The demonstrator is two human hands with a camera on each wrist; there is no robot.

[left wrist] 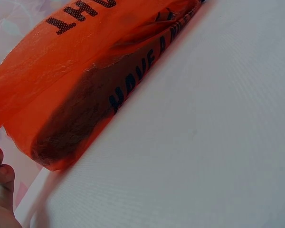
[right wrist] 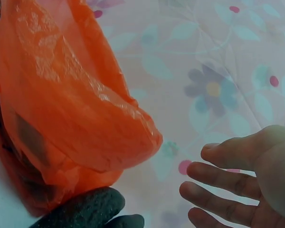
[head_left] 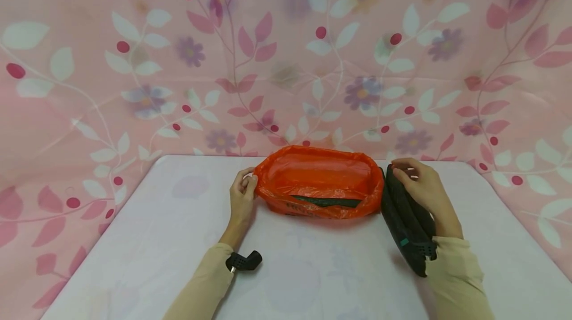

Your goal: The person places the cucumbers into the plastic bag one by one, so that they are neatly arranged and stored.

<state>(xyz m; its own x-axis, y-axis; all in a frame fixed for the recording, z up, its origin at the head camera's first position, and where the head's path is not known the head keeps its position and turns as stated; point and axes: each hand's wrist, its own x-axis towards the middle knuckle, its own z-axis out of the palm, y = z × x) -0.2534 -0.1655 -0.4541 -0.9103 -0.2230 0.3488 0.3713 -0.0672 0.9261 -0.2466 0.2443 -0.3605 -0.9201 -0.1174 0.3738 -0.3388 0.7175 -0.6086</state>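
Note:
An orange plastic bag (head_left: pixel 321 161) stands with its mouth wide and black print on its side. My left hand (head_left: pixel 242 198) pinches the bag's left rim between thumb and fingers. Inside the bag lies a long dark green, cucumber-like thing (head_left: pixel 328 201); its rounded end shows through the plastic in the left wrist view. Right of the bag, several more long dark green cucumber-like things (head_left: pixel 395 200) lie side by side. Over their far ends is my right hand (head_left: pixel 422 186), its fingers (right wrist: pixel 225 183) extended and apart, with nothing between them.
A white-covered table (head_left: pixel 295 270) carries everything. Just behind its far edge hangs a pink floral cloth (head_left: pixel 286 61). Each wrist wears a small black camera, the left one (head_left: pixel 243 261) clear of the bag, the right one (head_left: pixel 424 249) overlapping the dark things in the head view.

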